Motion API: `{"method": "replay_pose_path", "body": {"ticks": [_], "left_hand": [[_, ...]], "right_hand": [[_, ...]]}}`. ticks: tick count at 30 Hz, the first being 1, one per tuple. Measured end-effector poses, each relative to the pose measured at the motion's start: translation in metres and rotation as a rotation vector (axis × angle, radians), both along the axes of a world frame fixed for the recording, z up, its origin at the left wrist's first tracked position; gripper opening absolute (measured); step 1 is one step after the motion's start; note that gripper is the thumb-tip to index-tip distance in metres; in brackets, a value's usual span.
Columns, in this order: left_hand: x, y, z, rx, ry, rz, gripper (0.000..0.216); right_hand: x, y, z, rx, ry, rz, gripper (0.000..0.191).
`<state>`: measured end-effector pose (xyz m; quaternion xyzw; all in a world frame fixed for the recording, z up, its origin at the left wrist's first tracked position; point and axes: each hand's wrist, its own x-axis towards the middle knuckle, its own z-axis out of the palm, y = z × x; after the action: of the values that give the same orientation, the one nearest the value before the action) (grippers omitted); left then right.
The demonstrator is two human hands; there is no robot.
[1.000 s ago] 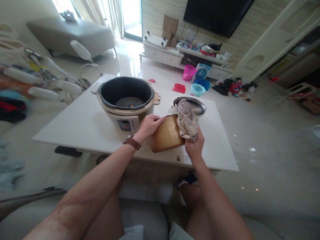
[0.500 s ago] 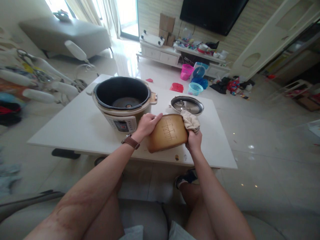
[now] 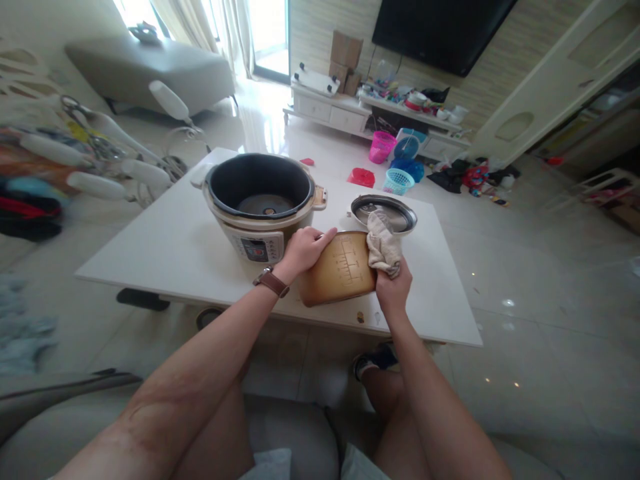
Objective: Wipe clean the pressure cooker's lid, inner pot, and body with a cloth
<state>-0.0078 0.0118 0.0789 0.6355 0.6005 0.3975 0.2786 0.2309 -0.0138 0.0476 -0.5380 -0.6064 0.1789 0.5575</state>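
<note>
A golden-brown inner pot (image 3: 336,270) with measuring lines lies tilted on the white table (image 3: 170,250), its mouth turned toward me. My left hand (image 3: 303,249), a brown watch on the wrist, grips the pot's upper left rim. My right hand (image 3: 393,288) holds a beige cloth (image 3: 383,244) against the pot's right rim. Just behind to the left stands the open rice cooker (image 3: 264,203), its dark chamber bare. A round metal lid (image 3: 386,211) lies behind the cloth.
Pink, red and blue baskets (image 3: 380,145) sit on the shiny floor beyond the table. A white TV cabinet (image 3: 345,113) with clutter stands below a wall-mounted television. A drying rack with clothes (image 3: 60,160) is at the left. My knees are close to the table's front edge.
The cloth dropped from draping high over the pot's side to the right rim, then shifted slightly up and inward. My left hand kept its grip on the pot.
</note>
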Motion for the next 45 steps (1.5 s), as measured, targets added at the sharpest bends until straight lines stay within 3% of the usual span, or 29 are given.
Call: {"method": "replay_pose_path", "body": {"ticks": [7,11,17,23,32,38,45], "left_hand": [[0.0,0.002,-0.004,-0.003,0.043,0.007,0.065],[-0.001,0.005,-0.007,0.017,0.055,0.01,0.056],[0.004,0.0,0.001,-0.007,0.037,-0.015,0.066],[0.005,-0.001,0.004,-0.012,0.053,-0.006,0.066],[0.003,0.001,0.003,-0.022,0.054,-0.013,0.066],[0.003,0.001,0.003,-0.027,0.065,-0.033,0.066],[0.003,0.003,-0.002,-0.001,0.081,-0.029,0.07]], "right_hand": [[-0.009,-0.024,0.023,0.287,-0.427,0.194,0.046],[-0.011,-0.03,0.029,0.316,-0.517,0.268,0.053],[-0.007,-0.019,0.02,0.24,-0.313,0.191,0.041],[0.001,0.0,0.006,0.04,-0.003,0.037,0.03],[0.016,0.028,-0.021,-0.188,0.315,-0.063,0.032],[0.004,0.008,-0.004,-0.06,0.118,-0.05,0.028],[-0.007,-0.021,0.022,0.3,-0.413,0.203,0.043]]}}
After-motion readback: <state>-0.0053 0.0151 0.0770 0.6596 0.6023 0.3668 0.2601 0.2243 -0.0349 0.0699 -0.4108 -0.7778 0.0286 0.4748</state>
